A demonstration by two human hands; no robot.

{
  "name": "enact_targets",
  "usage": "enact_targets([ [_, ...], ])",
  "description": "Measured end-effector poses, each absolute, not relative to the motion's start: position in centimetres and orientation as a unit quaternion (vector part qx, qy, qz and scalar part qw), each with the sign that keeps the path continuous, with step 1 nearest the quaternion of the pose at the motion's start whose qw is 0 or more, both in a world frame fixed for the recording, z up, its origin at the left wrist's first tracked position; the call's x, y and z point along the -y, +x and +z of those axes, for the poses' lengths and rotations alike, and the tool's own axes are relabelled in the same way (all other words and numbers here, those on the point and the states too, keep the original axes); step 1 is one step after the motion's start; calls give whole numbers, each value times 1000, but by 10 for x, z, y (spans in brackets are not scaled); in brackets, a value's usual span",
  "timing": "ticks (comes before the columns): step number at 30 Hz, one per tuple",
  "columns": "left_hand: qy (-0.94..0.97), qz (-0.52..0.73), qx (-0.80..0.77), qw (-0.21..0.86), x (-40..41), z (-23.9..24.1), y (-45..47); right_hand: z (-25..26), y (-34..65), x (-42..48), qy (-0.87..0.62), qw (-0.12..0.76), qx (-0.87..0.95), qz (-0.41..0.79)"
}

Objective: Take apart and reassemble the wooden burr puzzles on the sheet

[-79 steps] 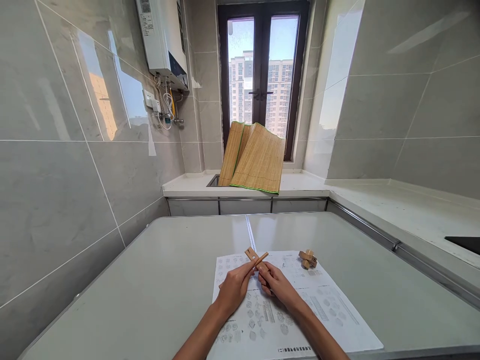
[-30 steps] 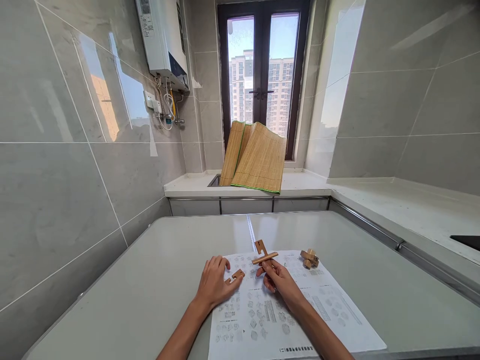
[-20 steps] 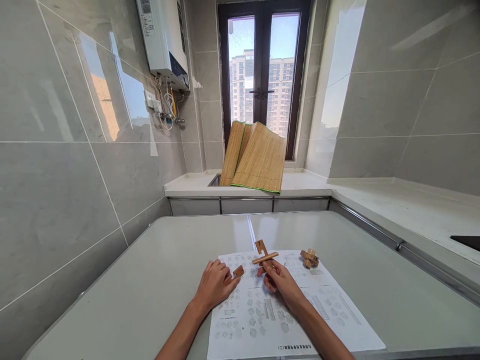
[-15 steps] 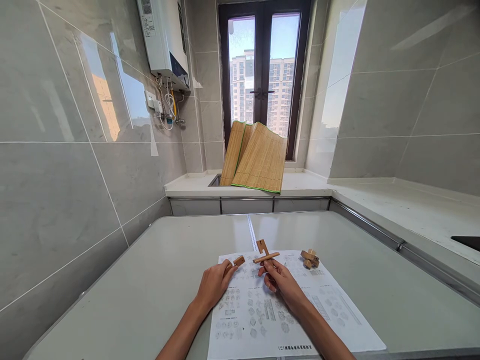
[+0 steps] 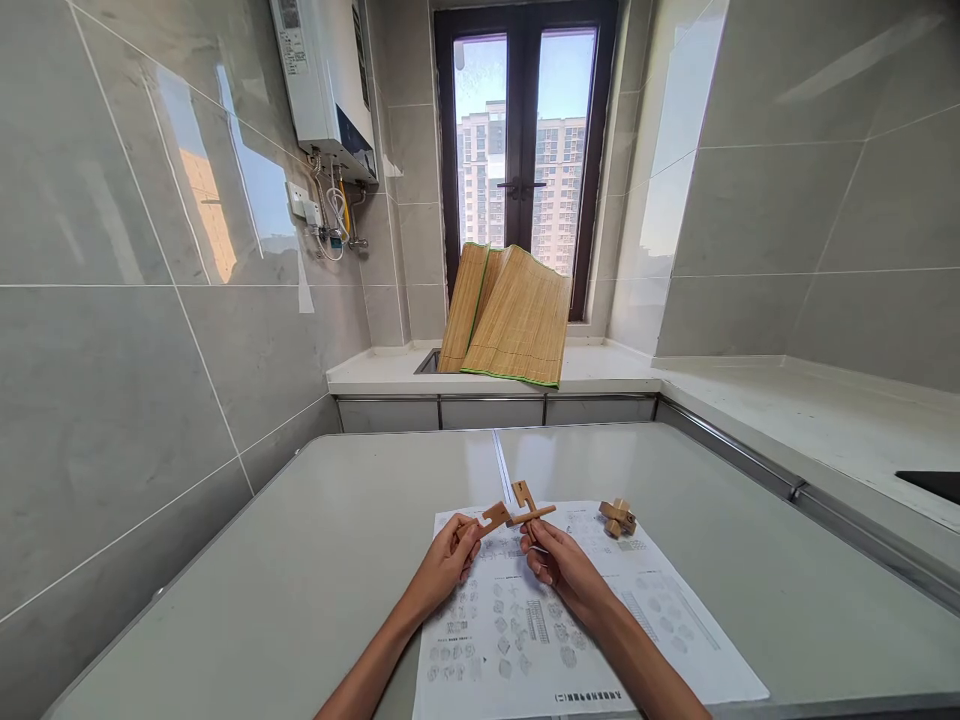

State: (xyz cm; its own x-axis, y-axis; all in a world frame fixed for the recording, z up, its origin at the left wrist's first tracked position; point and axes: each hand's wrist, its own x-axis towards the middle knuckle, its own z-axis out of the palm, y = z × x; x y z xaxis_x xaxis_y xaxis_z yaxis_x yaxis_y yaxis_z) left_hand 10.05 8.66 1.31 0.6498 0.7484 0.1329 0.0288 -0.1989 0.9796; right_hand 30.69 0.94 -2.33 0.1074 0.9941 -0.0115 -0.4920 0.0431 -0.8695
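Note:
My right hand (image 5: 559, 565) pinches a cross of two notched wooden puzzle bars (image 5: 529, 505) and holds it upright above a printed instruction sheet (image 5: 645, 630). My left hand (image 5: 448, 560) grips a third notched wooden piece (image 5: 494, 517) at its fingertips, its end close to the left arm of the cross. An assembled wooden knot puzzle (image 5: 616, 517) rests on the sheet's far right part, untouched.
The sheet lies on a grey table (image 5: 300, 580) against a tiled wall on the left. Beyond it runs a white counter (image 5: 750, 400) with folded bamboo mats (image 5: 510, 320) leaning at the window. A water heater (image 5: 322, 70) hangs on the left wall.
My left hand picked the loose wooden piece off the sheet and lifted it rightward up to the cross. My right hand kept the cross nearly still.

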Motion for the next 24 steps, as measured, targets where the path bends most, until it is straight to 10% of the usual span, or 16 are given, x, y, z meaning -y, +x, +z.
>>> enact_targets([
  [24,584,258,-216,739,-88,13,98,-13,305,-2,-375,605,340,615],
])
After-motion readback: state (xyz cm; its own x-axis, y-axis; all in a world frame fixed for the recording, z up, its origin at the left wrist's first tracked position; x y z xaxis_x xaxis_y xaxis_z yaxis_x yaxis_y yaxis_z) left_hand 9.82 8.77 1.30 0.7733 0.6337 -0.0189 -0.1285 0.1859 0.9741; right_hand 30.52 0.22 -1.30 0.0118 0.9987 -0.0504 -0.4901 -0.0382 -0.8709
